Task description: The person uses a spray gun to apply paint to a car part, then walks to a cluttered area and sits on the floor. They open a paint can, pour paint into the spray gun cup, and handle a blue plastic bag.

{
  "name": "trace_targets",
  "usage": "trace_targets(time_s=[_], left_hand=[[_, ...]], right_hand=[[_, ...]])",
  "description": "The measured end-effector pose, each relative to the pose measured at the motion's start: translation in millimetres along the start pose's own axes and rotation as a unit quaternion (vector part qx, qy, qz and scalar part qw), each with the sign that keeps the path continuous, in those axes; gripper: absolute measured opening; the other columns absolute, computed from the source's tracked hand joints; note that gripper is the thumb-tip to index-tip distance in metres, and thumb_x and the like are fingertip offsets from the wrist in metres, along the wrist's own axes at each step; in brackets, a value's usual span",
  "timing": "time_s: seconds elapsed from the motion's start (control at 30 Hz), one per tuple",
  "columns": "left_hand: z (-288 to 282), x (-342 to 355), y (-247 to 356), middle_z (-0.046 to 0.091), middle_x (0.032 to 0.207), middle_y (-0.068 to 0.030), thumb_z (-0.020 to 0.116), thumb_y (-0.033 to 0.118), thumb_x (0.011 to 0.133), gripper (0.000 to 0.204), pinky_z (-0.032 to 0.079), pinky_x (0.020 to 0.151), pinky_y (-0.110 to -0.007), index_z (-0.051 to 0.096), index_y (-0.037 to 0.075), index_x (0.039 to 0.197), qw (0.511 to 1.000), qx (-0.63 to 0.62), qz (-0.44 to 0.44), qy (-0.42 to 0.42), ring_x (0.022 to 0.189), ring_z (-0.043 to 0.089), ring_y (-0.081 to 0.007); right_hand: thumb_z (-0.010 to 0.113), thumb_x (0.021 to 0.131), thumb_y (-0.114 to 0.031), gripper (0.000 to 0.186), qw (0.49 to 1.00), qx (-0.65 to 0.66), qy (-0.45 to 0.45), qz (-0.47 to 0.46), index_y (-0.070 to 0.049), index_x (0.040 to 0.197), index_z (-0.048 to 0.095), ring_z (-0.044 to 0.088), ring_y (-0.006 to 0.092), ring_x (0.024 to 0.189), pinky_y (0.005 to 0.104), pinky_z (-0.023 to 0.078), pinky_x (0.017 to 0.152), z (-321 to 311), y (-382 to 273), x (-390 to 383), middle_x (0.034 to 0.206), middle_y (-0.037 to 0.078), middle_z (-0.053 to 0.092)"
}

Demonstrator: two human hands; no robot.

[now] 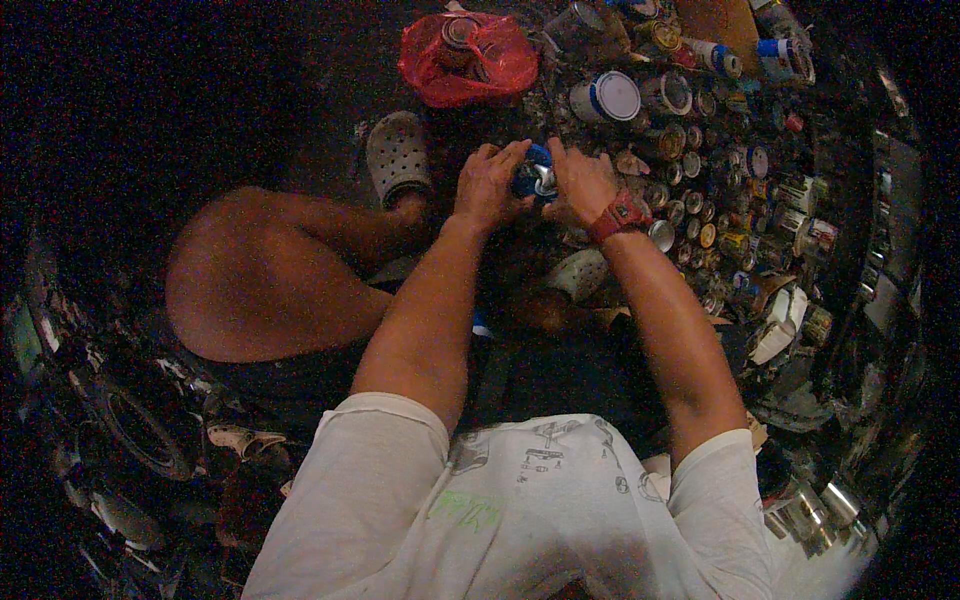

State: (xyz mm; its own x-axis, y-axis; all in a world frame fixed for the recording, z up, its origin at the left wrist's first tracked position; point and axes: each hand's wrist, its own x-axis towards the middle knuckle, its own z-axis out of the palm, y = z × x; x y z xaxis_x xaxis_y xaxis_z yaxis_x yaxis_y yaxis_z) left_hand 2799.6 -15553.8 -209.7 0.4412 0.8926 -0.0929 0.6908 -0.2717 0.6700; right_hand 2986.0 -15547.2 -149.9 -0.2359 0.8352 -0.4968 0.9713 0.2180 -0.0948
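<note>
In front of me, both hands are on a small blue and silvery can-like object. Its middle shines, and its sides are partly hidden by fingers. My left hand grips it from the left, with the fingers bent over its upper edge. From the right, my right hand closes round it, with a red watch on the wrist. The picture is dark and grainy, so the object's exact kind is hard to make out.
Beyond my hands a red plastic bag holds cans. Many tins and jars crowd the ground on the right, including a larger white-lidded can. My clog is left of the hands. A tyre lies at lower left.
</note>
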Motion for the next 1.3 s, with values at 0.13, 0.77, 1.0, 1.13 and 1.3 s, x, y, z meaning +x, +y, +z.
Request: trace_targets(time_s=[0.13,0.77,1.0,1.13,1.3], left_hand=[[-9.8,0.2,8.4,0.059,0.144,-0.0064,0.092,0.023,0.065,0.095,0.041,0.114,-0.053,0.048,0.020,0.149,0.999,-0.010,-0.020,-0.024,0.126,0.056,-0.0424],[-8.3,2.4,-0.8,0.058,0.146,-0.0102,0.093,0.028,0.065,0.096,0.041,0.114,-0.054,0.048,0.022,0.150,1.000,-0.021,-0.007,-0.022,0.131,0.051,-0.0469],[-10.8,2.5,5.3,0.058,0.147,-0.0107,0.093,0.028,0.066,0.096,0.042,0.112,-0.052,0.048,0.022,0.150,0.999,-0.012,-0.018,-0.031,0.131,0.053,-0.0441],[-12.0,0.4,5.0,0.062,0.138,-0.0047,0.094,0.024,0.059,0.096,0.049,0.103,-0.043,0.051,0.012,0.145,0.999,0.039,0.022,0.016,0.117,0.058,-0.0335],[-10.3,0.8,2.1,0.061,0.139,-0.0039,0.093,0.023,0.059,0.096,0.049,0.103,-0.043,0.051,0.013,0.145,0.998,0.040,0.039,0.023,0.117,0.058,-0.0336]], right_hand=[[0.094,0.064,-0.039,0.105,0.999,0.027,-0.037,0.012,-0.005,0.145,0.037,0.069,0.0411,0.104,0.0585,0.048,0.094,-12.8,-1.8,0.4,0.115,0.021,0.068],[0.094,0.059,-0.045,0.110,0.997,-0.018,-0.069,-0.001,-0.004,0.145,0.040,0.072,0.0396,0.098,0.0564,0.053,0.089,-13.6,4.9,4.9,0.108,0.019,0.072],[0.093,0.062,-0.038,0.105,0.994,-0.012,-0.107,0.003,-0.002,0.145,0.041,0.072,0.0425,0.095,0.0576,0.054,0.086,-15.6,2.6,4.8,0.106,0.021,0.072],[0.093,0.063,-0.037,0.105,0.993,0.016,-0.112,-0.028,0.000,0.145,0.040,0.071,0.0426,0.097,0.0573,0.053,0.086,-34.8,-4.5,-1.2,0.106,0.021,0.072],[0.079,0.081,-0.032,0.069,0.996,0.008,-0.080,-0.035,-0.004,0.136,0.047,0.073,0.0399,0.095,0.0568,0.053,0.085,-39.3,-13.1,-5.6,0.103,0.019,0.075]])
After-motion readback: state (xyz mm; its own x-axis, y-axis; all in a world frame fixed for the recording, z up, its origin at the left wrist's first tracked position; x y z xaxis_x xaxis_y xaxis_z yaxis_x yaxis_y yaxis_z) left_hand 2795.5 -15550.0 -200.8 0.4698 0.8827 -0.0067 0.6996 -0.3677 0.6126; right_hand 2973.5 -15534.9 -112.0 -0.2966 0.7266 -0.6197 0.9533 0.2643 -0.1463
